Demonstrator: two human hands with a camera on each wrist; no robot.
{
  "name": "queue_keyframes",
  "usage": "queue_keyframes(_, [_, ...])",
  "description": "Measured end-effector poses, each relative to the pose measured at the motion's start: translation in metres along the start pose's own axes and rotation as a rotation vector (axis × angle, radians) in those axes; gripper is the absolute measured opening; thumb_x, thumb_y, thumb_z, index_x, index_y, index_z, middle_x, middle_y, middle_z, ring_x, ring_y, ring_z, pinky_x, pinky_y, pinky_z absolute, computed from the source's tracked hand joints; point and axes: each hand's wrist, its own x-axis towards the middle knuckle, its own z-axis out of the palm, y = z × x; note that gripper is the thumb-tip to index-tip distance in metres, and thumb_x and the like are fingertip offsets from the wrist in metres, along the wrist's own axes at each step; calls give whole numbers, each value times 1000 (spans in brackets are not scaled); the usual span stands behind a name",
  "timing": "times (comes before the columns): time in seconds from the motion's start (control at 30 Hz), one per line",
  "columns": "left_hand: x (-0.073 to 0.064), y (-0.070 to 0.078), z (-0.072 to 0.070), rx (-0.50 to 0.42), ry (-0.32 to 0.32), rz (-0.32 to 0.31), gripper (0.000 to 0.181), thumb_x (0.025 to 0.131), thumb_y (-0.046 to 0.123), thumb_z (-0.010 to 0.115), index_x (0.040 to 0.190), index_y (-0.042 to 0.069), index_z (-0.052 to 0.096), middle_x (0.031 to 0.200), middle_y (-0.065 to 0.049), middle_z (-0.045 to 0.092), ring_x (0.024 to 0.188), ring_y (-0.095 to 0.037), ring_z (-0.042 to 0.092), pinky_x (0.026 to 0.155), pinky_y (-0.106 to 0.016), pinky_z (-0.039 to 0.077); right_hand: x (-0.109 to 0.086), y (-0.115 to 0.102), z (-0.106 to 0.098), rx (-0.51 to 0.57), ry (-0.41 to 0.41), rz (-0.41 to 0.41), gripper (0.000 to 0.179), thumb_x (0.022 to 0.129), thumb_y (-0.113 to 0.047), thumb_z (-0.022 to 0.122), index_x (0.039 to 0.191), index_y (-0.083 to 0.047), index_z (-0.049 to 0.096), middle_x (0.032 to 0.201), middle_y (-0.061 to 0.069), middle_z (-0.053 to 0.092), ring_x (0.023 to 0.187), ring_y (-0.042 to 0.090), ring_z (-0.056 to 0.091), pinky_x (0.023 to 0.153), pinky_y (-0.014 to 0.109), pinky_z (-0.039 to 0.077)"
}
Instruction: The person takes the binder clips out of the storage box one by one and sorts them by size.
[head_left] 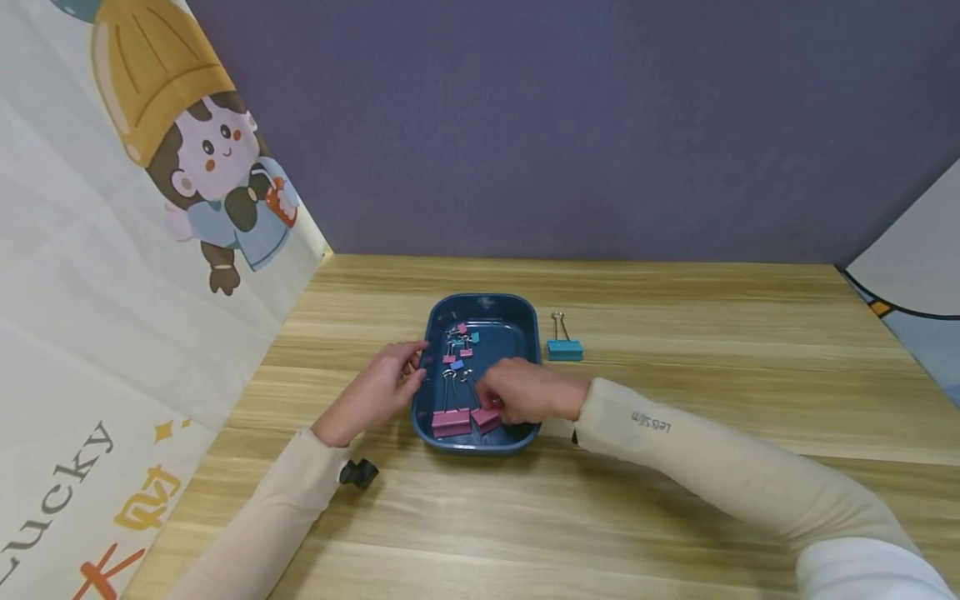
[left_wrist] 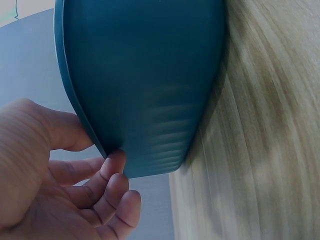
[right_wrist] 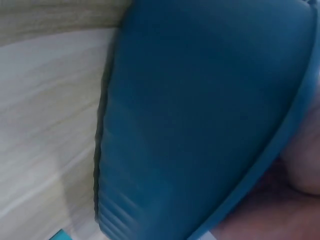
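Note:
A dark blue tray (head_left: 483, 447) with raised walls stands on the table and holds several binder clips. My left hand (head_left: 375, 387) is at its left side, pinching the rim (left_wrist: 75, 97) between thumb and fingers in the left wrist view. Over the near right part of the tray reaches my right hand (head_left: 525, 390), its curled fingers gripping a large pink binder clip (head_left: 486, 419). Another large pink binder clip (head_left: 451, 422) lies just left of it, silver handles pointing away. The right wrist view shows mostly the tray's outer wall (right_wrist: 200, 110), hiding the fingertips.
A large teal binder clip (head_left: 565, 350) lies on the wooden table (head_left: 712, 367) right of the tray. Small pink, teal and blue clips (head_left: 459, 342) cluster in the tray's far left part. A purple-grey panel (head_left: 562, 125) rises behind, and a printed white cloth (head_left: 97, 275) hangs at left.

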Motion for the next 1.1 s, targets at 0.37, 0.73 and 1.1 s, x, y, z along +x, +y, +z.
queue_keyframes(0.37, [0, 3, -1, -4, -16, -38, 40, 91, 4, 59, 128, -8, 51, 88, -5, 53, 81, -19, 50, 68, -30, 48, -19, 6, -19, 13, 209, -25, 17, 73, -7, 75, 81, -17, 63, 79, -2, 55, 72, 14, 48, 58, 26, 42])
queue_keyframes(0.73, [0, -1, 0, -2, -24, -50, 41, 91, 5, 59, 129, -7, 51, 89, -5, 53, 81, -18, 51, 67, -28, 48, -52, 18, -46, 45, 371, 17, 18, 75, -7, 73, 89, -16, 67, 87, -3, 58, 80, 18, 55, 68, 28, 48])
queue_keyframes(1.1, [-11, -3, -7, -15, -38, -41, 40, 91, 5, 59, 129, -7, 51, 90, -5, 54, 82, -19, 51, 68, -29, 49, -81, 28, -48, 61, 496, 24, 20, 70, -1, 74, 83, -14, 66, 86, -4, 60, 79, 15, 58, 72, 33, 47])
